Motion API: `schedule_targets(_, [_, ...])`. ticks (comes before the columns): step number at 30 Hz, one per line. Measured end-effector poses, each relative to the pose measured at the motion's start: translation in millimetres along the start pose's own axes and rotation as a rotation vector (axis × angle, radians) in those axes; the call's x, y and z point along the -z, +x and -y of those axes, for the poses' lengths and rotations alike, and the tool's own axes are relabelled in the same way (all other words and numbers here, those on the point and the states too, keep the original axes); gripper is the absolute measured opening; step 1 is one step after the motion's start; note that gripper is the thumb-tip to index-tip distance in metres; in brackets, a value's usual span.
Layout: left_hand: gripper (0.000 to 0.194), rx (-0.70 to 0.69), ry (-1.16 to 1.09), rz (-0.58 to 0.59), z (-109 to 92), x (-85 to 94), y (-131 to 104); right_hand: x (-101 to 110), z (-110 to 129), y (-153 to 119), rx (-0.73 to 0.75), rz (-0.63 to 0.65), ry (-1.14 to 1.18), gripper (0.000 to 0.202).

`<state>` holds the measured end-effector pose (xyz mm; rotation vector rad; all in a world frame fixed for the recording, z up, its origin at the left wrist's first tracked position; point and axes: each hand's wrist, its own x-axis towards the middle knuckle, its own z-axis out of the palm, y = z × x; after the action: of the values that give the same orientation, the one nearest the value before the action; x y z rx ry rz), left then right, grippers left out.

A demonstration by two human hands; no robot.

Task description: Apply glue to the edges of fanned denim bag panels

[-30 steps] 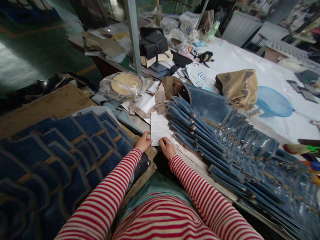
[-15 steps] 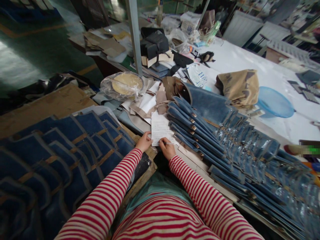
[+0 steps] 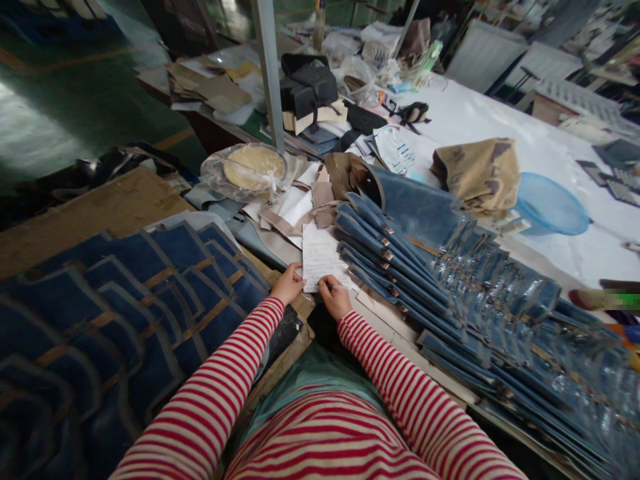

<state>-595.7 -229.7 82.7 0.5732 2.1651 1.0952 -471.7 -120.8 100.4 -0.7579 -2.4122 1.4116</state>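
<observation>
A white sheet of paper (image 3: 320, 257) with rows of handwriting lies in front of me, between the blue leather pieces. At its lower left edge my left hand (image 3: 288, 285) is closed, thumb and fingers gripping the margin. My right hand (image 3: 335, 298) pinches a pen (image 3: 336, 287) over the lower right part of the sheet; the pen is thin and mostly hidden by the fingers. Close to the right of the paper are stacked blue leather pieces (image 3: 380, 257) with metal fittings.
More blue pieces with grey edging (image 3: 165, 313) overlap on the left. Beyond the paper lie scraps (image 3: 295, 207) and a plastic-wrapped round tub (image 3: 254, 167). A metal post (image 3: 270, 73) rises behind. On the white table are a brown cloth (image 3: 477, 173) and a blue basin (image 3: 553, 207).
</observation>
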Motion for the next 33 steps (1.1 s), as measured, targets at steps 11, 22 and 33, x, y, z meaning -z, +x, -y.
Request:
schedule_targets(11, [0.046, 0.011, -0.012, 0.003, -4.9, 1.3, -1.9, 7.1, -4.8, -2.0, -0.030, -0.028, 0.024, 0.025])
schedule_targets(22, [0.047, 0.009, -0.018, -0.011, -1.1, 0.0, 0.0, 7.3, -3.0, -1.9, -0.020, -0.014, 0.002, 0.023])
schedule_targets(33, [0.048, 0.046, -0.119, -0.020, -2.8, 0.6, 0.0, 5.8, -9.5, -0.9, -0.054, -0.034, 0.092, 0.024])
